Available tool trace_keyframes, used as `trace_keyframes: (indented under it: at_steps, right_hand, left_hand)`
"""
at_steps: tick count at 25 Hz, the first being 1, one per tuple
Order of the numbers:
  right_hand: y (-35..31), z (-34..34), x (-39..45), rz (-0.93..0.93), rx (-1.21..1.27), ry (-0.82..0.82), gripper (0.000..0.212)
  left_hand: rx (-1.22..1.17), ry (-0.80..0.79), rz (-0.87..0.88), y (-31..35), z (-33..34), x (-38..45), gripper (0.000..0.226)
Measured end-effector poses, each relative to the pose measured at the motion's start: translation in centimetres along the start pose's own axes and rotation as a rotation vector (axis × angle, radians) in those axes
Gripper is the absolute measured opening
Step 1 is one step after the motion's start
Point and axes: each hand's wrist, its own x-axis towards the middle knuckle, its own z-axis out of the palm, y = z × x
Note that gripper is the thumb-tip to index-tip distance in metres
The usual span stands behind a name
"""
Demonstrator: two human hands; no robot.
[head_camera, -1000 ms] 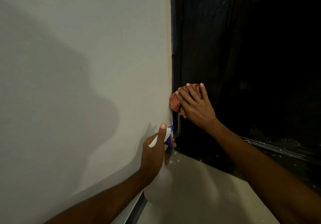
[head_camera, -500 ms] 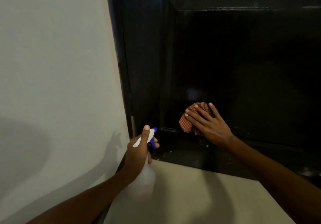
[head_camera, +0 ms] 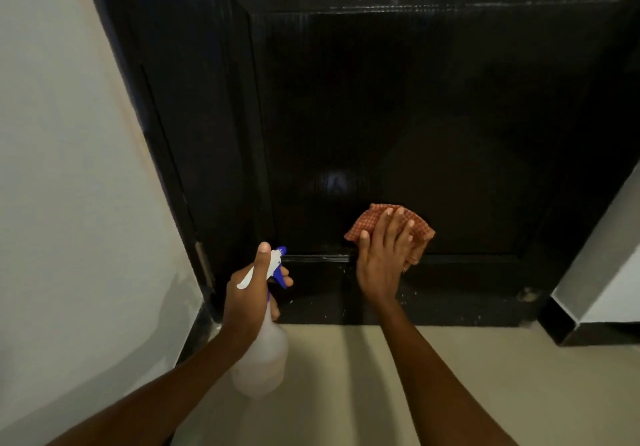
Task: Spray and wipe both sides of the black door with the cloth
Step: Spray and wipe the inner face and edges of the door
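The black door (head_camera: 433,116) fills the upper middle of the view, closed in its black frame, with a recessed panel and small white specks along its bottom rail. My right hand (head_camera: 382,255) presses an orange checked cloth (head_camera: 420,229) flat against the lower part of the panel, fingers straight and spread. My left hand (head_camera: 247,295) grips the neck of a translucent white spray bottle (head_camera: 263,359) with a white and blue trigger head, thumb lying along the top. The nozzle points at the door's bottom left corner, a short way from it.
A white wall (head_camera: 69,168) runs along the left of the door frame. A pale floor (head_camera: 485,376) lies below the door. On the right a white wall corner (head_camera: 609,272) with a dark skirting stands out beside the frame.
The view has swung from the door's left edge to face its lower panel. My right hand has slid the cloth rightward along the panel. My left hand still holds the bottle near the bottom left corner.
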Motion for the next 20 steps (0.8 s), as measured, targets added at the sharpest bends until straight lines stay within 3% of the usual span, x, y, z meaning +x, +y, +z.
trace_keyframes:
  at_steps: [3, 7, 10, 13, 16, 20]
  right_hand:
    - [0.9, 1.9, 0.5, -0.152, -0.093, 0.001, 0.069]
    - [0.1, 3.5, 0.6, -0.736, -0.302, -0.113, 0.073]
    - [-3.2, 3.3, 3.4, -1.013, -0.341, -0.117, 0.076]
    - [-8.2, 2.7, 5.4, -1.028, -0.321, -0.035, 0.070]
    - [-13.0, 3.6, 5.3, -0.848, -0.250, 0.037, 0.070]
    - [-12.1, 5.9, 2.9, -0.795, -0.227, 0.010, 0.075]
  left_hand:
    - [-0.029, 0.012, -0.070, -0.1, -0.6, -0.2, 0.069]
    - [0.010, 0.064, -0.079, -0.8, -1.2, -0.2, 0.061]
    - [0.013, 0.096, -0.110, -1.0, -2.2, 1.1, 0.058]
    - [-0.013, 0.159, -0.116, -0.6, -3.1, 2.0, 0.059]
    - [0.004, 0.217, -0.055, 0.0, -3.8, 2.2, 0.062]
    - [0.042, 0.229, 0.003, 0.7, -4.8, 1.5, 0.070]
